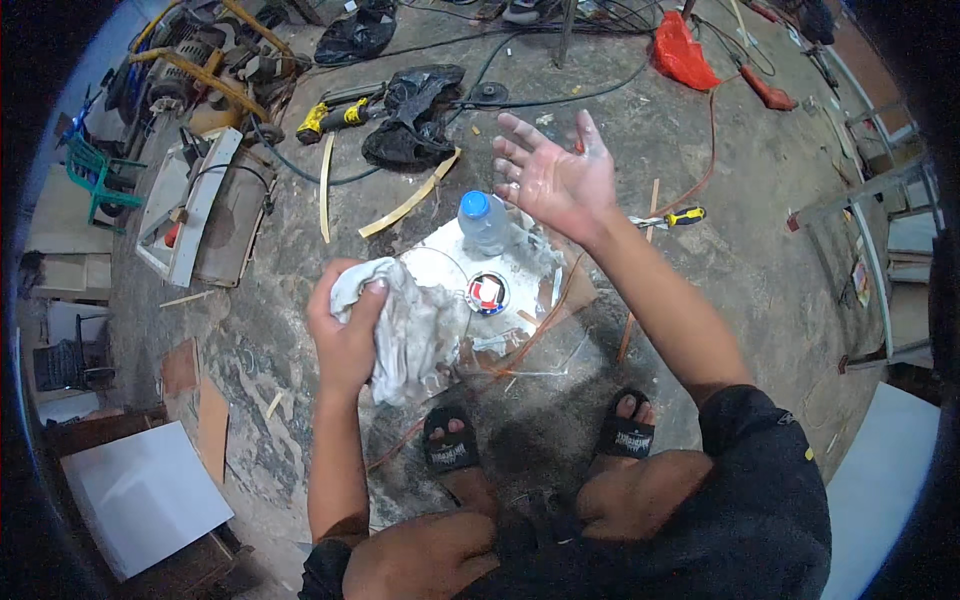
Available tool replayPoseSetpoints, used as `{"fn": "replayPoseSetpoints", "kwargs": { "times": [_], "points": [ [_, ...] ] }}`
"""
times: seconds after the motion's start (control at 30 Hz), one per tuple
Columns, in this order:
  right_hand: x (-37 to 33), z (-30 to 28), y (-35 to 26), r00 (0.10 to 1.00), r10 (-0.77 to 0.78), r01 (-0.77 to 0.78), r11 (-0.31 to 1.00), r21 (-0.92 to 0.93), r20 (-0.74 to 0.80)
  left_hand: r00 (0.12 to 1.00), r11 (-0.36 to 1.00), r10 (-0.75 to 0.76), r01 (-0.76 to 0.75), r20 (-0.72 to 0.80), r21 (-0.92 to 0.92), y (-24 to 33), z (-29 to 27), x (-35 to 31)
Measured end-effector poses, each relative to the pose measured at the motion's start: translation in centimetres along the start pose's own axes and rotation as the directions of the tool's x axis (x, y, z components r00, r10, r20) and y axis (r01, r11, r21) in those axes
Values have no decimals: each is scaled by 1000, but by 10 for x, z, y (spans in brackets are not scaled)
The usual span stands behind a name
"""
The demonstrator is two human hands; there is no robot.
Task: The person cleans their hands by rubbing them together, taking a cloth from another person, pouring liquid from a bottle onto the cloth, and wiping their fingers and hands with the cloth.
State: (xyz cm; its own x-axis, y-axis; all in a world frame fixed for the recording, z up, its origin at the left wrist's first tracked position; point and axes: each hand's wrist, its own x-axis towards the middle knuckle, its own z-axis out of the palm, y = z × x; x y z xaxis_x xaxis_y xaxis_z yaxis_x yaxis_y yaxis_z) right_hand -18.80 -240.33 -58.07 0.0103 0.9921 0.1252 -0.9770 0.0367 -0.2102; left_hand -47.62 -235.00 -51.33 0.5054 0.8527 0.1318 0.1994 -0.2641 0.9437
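My left hand [345, 325] grips a crumpled, stained white cloth [415, 330], thumb on top, with the cloth hanging to the right of it. My right hand [560, 180] is raised with its palm turned up and fingers spread; whitish smears mark the fingertips and palm. Just left of that hand and below it stands a clear plastic bottle [483, 228] with a blue cap. It rests on a white board [435, 250] lying on the floor. Nearer me on the board is a round tin [487, 293] with a red, white and dark pattern.
A yellow-handled screwdriver [682, 217] lies right of the board. Beyond are black plastic bags [410, 130], a yellow-and-black power tool [335, 112], a red bag [683, 52] and trailing cables. Wood strips [327, 190] are scattered about. Metal frames [870, 260] stand at right, a white panel [150, 495] at lower left.
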Motion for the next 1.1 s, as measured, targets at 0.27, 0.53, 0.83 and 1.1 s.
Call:
{"fn": "replayPoseSetpoints", "kwargs": {
  "times": [0.27,0.53,0.83,1.1],
  "points": [
    [8,70,61,998,-39,35,997,-74,-50,943,949,277,-298,184,99,43,60,1],
    [-11,121,101,991,130,-127,981,-146,13,721,693,672,-534,-167,485,45,43,50],
    [-4,125,90,972,191,-193,981,5,135,954,979,140,-173,-265,-104,29,-24,81],
    [32,101,128,856,423,-481,863,156,296,993,786,-88,18,-83,-618,63,-17,58]
  ]
}}
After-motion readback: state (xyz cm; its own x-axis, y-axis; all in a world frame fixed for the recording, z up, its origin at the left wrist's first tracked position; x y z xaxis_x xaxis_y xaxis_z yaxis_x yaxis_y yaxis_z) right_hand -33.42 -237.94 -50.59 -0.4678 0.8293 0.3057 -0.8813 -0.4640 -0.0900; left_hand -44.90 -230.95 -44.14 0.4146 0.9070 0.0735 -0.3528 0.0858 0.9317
